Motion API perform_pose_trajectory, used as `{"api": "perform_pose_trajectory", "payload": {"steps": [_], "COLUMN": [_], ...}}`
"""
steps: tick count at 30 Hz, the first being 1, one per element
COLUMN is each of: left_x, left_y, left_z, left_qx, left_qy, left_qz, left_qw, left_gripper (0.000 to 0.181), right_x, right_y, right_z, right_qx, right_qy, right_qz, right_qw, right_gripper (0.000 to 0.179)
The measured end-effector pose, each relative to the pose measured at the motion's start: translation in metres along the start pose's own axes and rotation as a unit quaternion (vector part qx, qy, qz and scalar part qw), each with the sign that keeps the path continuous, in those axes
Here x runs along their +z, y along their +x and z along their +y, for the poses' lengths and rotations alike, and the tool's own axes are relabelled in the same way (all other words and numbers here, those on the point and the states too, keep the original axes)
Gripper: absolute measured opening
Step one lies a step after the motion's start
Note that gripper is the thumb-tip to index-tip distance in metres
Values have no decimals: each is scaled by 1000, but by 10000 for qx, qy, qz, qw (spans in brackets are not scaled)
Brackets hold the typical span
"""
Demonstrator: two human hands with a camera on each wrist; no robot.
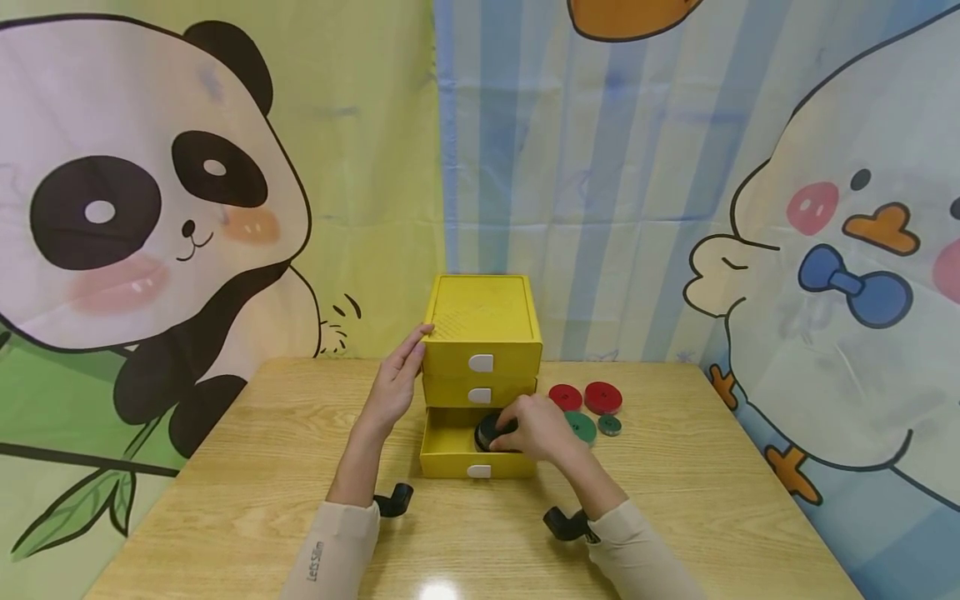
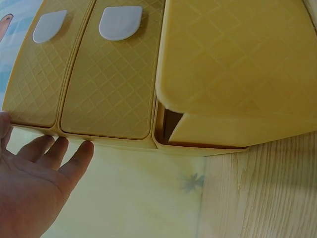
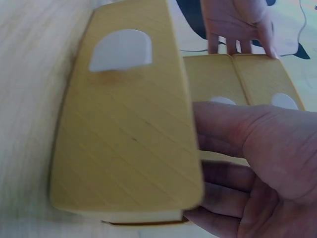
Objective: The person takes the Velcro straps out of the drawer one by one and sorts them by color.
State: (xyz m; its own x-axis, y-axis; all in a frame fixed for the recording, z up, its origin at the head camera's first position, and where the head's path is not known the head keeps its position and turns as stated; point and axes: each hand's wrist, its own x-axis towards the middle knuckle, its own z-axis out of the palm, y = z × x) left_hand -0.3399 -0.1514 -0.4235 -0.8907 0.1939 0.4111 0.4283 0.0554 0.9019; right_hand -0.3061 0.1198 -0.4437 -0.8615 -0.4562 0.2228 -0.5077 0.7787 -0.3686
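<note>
A small yellow cabinet [image 1: 483, 310] with three stacked drawers stands on the table, its bottom drawer [image 1: 442, 465] pulled out. My left hand [image 1: 390, 387] rests against the cabinet's left side, fingers extended along the upper drawers; the left wrist view shows its fingertips [image 2: 84, 151] at that side edge. Over the right part of the open drawer, my right hand [image 1: 536, 429] grips a black round disc [image 1: 486, 432] between thumb and fingers. In the right wrist view the drawer front [image 3: 129, 134] hides the disc from sight.
Right of the cabinet lie two red discs [image 1: 603, 397], a green disc [image 1: 581, 427] and a smaller dark green one [image 1: 610, 426]. The wooden table [image 1: 690, 500] meets cartoon-printed cloth [image 1: 375, 208] behind and at the sides. White tabs mark the drawer fronts.
</note>
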Motion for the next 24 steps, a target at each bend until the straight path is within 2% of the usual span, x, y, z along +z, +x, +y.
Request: {"api": "perform_pose_trajectory", "payload": {"steps": [7, 14, 24], "left_x": [1, 1, 0], "left_y": [2, 0, 0], "left_z": [-2, -1, -2], "left_qx": [37, 20, 30], "left_qy": [45, -2, 41], "left_qz": [-1, 6, -7], "left_qw": [10000, 10000, 10000], "left_gripper": [47, 47, 48], "right_x": [-20, -40, -57], "right_y": [-7, -16, -33], "right_z": [4, 17, 38], "right_qx": [135, -67, -94], "right_qy": [621, 1318, 1221], "right_qz": [-119, -83, 84], "right_qw": [9979, 9912, 9924], "right_gripper": [21, 20, 23]}}
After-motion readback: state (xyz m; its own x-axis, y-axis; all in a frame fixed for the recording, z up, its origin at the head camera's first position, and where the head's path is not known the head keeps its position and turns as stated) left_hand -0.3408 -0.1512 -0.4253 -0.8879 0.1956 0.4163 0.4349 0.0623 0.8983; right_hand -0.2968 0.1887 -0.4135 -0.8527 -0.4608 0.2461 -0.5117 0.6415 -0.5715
